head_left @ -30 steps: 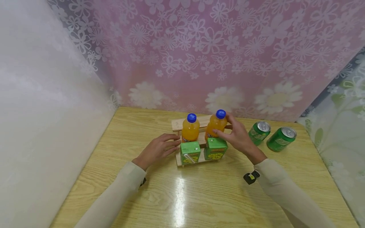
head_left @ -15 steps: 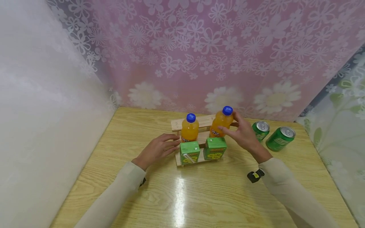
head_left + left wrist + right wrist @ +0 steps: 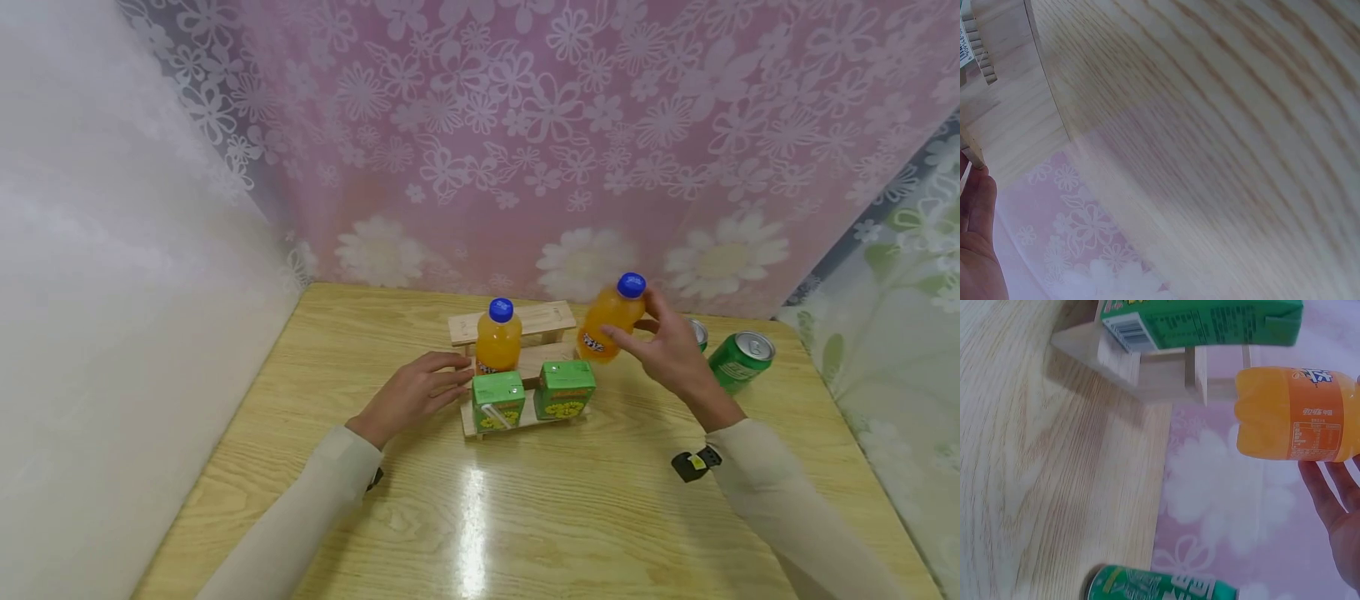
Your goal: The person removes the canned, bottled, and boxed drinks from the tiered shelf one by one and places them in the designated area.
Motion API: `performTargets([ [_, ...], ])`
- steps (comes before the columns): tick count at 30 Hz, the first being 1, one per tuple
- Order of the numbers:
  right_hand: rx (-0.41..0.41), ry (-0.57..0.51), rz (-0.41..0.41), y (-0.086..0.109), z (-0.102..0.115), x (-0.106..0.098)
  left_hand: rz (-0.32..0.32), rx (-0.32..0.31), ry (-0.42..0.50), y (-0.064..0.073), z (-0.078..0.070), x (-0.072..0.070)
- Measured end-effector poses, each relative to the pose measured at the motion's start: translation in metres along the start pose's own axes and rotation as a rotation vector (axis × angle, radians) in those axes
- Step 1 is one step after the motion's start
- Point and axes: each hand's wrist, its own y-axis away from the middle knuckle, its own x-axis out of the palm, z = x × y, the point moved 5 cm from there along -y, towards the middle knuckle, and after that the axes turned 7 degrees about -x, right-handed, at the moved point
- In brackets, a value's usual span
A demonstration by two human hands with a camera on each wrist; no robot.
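My right hand (image 3: 671, 354) grips an orange soda bottle (image 3: 611, 321) with a blue cap, tilted, off the right end of a stepped wooden rack (image 3: 547, 318). In the right wrist view this bottle (image 3: 1297, 415) hangs beyond the rack, its base free. A second orange soda bottle (image 3: 498, 342) stands on the middle step at the left. Two green juice boxes, the left one (image 3: 498, 400) with a straw on its front and the right one (image 3: 566, 387), stand on the front step. My left hand (image 3: 408, 396) touches the rack's left end with extended fingers.
Two green soda cans stand right of the rack; one can (image 3: 741, 358) shows well, the other can (image 3: 699, 333) is mostly behind my right hand. A flowered pink curtain (image 3: 480, 167) hangs along the table's (image 3: 360, 533) back edge, with pale walls at both sides.
My right hand has lifted the right bottle off the rack's middle step and carried it to the right, tilting it. My left hand has stayed at the rack's end.
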Motion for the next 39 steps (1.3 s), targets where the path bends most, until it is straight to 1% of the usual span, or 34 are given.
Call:
performTargets([
  [7, 0.014, 0.013, -0.029, 0.009, -0.007, -0.015, -0.001, 0.004, 0.006, 0.000, 0.001, 0.000],
  [14, 0.025, 0.056, -0.070, 0.019, -0.014, -0.030, -0.001, 0.007, 0.005, 0.000, 0.001, 0.000],
  [22, 0.067, 0.086, -0.067, 0.031, -0.022, -0.046, 0.003, 0.003, 0.001, 0.000, 0.000, -0.001],
  [26, 0.092, 0.083, -0.077, 0.035, -0.026, -0.053, 0.012, -0.004, 0.001, 0.000, 0.000, -0.001],
  [31, 0.090, 0.080, -0.093, 0.041, -0.029, -0.061, 0.024, -0.014, 0.006, 0.000, 0.000, -0.002],
  [36, 0.107, 0.128, -0.110, 0.048, -0.037, -0.070, 0.017, -0.009, 0.008, 0.000, 0.000, -0.001],
  [39, 0.123, 0.138, -0.118, 0.052, -0.040, -0.075, 0.006, 0.003, -0.006, 0.000, 0.000, -0.001],
])
